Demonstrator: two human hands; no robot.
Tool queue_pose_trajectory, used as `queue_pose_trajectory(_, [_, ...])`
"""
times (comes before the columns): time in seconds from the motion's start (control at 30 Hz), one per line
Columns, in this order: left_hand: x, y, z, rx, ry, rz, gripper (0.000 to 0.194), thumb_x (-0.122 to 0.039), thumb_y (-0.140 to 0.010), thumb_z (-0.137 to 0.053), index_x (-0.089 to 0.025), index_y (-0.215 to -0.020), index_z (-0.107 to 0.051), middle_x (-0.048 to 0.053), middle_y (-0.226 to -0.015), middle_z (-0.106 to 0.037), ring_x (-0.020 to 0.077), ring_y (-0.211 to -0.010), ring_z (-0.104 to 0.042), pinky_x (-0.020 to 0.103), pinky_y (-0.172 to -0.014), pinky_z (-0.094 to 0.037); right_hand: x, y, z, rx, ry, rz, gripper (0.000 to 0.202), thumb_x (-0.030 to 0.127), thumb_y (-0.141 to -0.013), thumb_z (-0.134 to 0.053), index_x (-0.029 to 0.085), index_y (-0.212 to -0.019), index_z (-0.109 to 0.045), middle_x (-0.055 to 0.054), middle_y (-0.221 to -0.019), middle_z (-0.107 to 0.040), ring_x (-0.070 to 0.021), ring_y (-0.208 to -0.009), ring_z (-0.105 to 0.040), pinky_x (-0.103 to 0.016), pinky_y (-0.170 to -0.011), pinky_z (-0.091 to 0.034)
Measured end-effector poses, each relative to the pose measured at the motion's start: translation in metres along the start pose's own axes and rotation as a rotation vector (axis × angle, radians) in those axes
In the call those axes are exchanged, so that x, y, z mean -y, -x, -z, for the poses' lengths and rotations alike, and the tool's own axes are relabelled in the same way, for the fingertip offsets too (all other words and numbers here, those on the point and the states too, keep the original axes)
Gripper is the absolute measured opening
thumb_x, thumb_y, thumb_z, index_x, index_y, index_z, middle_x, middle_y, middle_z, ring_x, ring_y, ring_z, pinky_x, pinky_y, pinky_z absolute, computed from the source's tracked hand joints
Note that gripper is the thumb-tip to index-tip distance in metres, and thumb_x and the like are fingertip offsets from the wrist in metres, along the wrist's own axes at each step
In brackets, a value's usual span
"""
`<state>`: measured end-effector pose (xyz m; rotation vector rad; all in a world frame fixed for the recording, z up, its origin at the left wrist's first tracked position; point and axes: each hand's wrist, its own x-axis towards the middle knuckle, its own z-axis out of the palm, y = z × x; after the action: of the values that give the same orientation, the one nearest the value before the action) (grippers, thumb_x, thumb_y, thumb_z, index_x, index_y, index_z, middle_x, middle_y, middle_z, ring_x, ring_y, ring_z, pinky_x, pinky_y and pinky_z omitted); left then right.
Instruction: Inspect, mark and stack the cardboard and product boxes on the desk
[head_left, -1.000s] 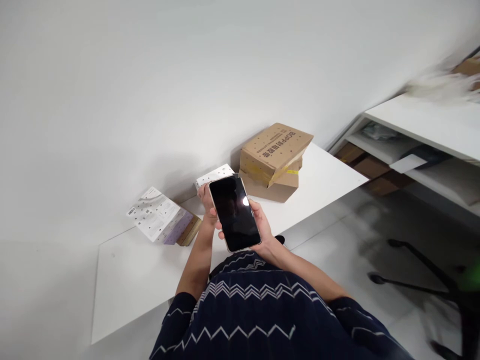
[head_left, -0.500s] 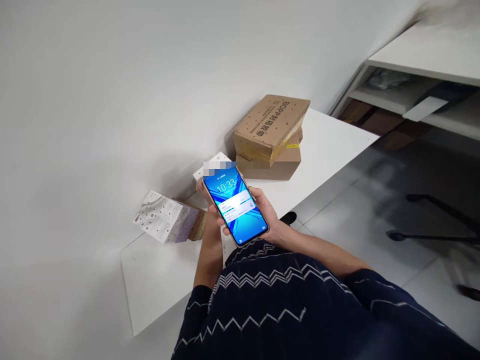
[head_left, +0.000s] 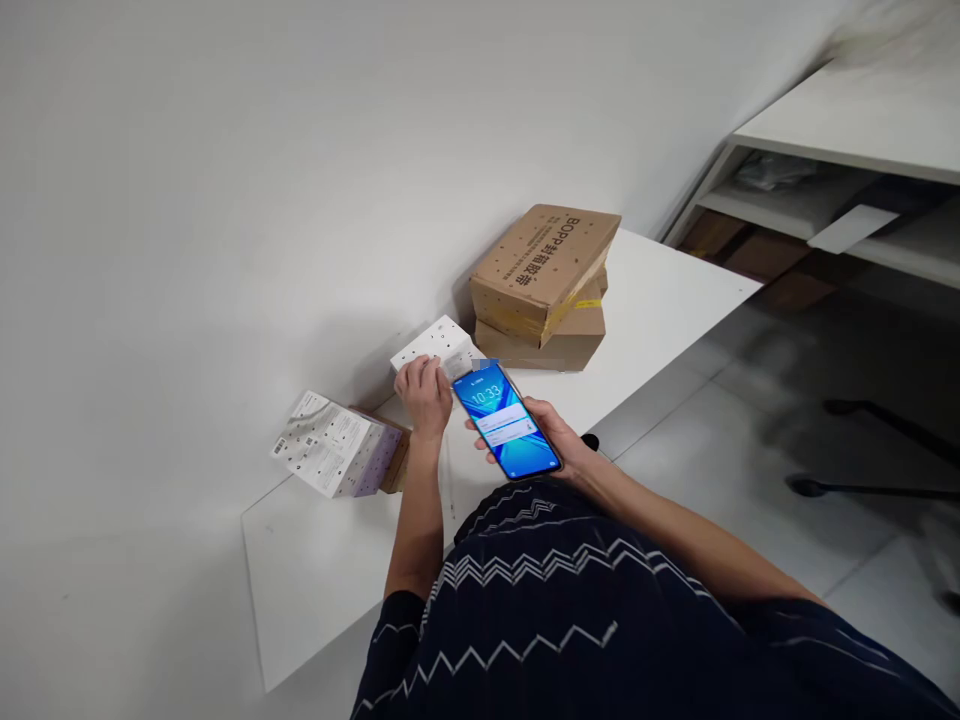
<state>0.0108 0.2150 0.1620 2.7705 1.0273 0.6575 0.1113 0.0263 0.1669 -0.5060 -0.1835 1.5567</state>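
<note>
My right hand [head_left: 553, 432] is wrapped round a smartphone [head_left: 510, 425] from its right edge and from beneath. Several of its fingertips show along the phone's left edge. The screen is lit blue, shows 10:33 and has pale notification panels. My left hand [head_left: 426, 397] is apart from the phone, just left of its upper corner. Its fingers are loosely bent, with nothing visible in them. Behind that hand lies a white box [head_left: 441, 338] with small dark marks; I cannot tell whether the fingers touch it.
On the white table [head_left: 315, 570], a white and purple box [head_left: 330, 440] stands by the wall, beside a brown box [head_left: 396, 462]. Two stacked cardboard boxes [head_left: 544, 265] are farther right. A white shelf unit [head_left: 847, 140] and dark chair legs [head_left: 877, 490] are at the right.
My left hand has let go of the phone and moved off to its left. In my right hand the phone has shifted right and slightly down. The screen still shows 10:33.
</note>
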Motion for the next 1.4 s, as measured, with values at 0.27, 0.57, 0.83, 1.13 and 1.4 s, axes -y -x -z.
queue_pose_trajectory(0.27, [0.004,-0.035,0.034,0.207,-0.201,0.029,0.081,-0.055,-0.076,-0.073,-0.028,-0.147,-0.044,0.016,-0.152,-0.037,0.0397,-0.137,-0.034,0.055,-0.110,-0.029,-0.015,-0.007,0.140,-0.849,0.904,-0.033,0.042,0.045,-0.089,-0.055,0.017,-0.121,-0.057,-0.012,-0.112,-0.067,-0.0213,-0.089,-0.067,-0.031,-0.071,-0.054])
queue_pose_trajectory(0.57, [-0.002,-0.029,0.035,0.305,-0.194,0.034,0.081,-0.044,-0.082,-0.070,-0.029,-0.153,-0.034,0.014,-0.135,-0.051,0.0338,-0.119,-0.047,0.045,-0.099,-0.039,-0.027,-0.030,0.198,-0.938,2.093,-0.135,0.064,0.039,-0.090,-0.055,0.017,-0.149,-0.041,-0.021,-0.141,-0.050,-0.0378,-0.117,-0.052,-0.049,-0.093,-0.042])
queue_pose_trajectory(0.83, [0.001,0.003,0.052,0.092,-0.072,0.050,0.072,-0.044,-0.086,-0.066,-0.026,-0.149,-0.037,0.012,-0.134,-0.052,0.0299,-0.123,-0.046,0.044,-0.107,-0.035,-0.030,-0.030,0.220,-0.890,2.162,-0.154,0.066,0.042,-0.092,-0.049,0.019,-0.151,-0.034,-0.020,-0.142,-0.048,-0.0350,-0.121,-0.046,-0.047,-0.094,-0.040])
queue_pose_trajectory(1.13, [0.063,0.084,0.140,-0.549,-0.243,0.293,0.087,-0.055,-0.075,-0.069,-0.015,-0.144,-0.036,0.024,-0.135,-0.045,0.0415,-0.129,-0.037,0.061,-0.106,-0.030,-0.029,-0.028,0.219,-0.896,2.143,-0.173,0.068,0.046,-0.092,-0.051,0.018,-0.151,-0.035,-0.019,-0.144,-0.047,-0.0340,-0.123,-0.044,-0.044,-0.094,-0.041])
queue_pose_trajectory(1.4, [0.121,0.123,0.111,-0.472,-0.296,0.467,0.043,-0.043,-0.073,-0.066,-0.023,-0.110,-0.058,0.018,-0.115,-0.053,0.0398,-0.119,-0.039,0.065,-0.102,-0.027,-0.029,-0.029,0.224,-0.895,2.170,-0.206,0.069,0.047,-0.093,-0.051,0.018,-0.152,-0.032,-0.019,-0.145,-0.046,-0.0331,-0.124,-0.042,-0.043,-0.095,-0.041])
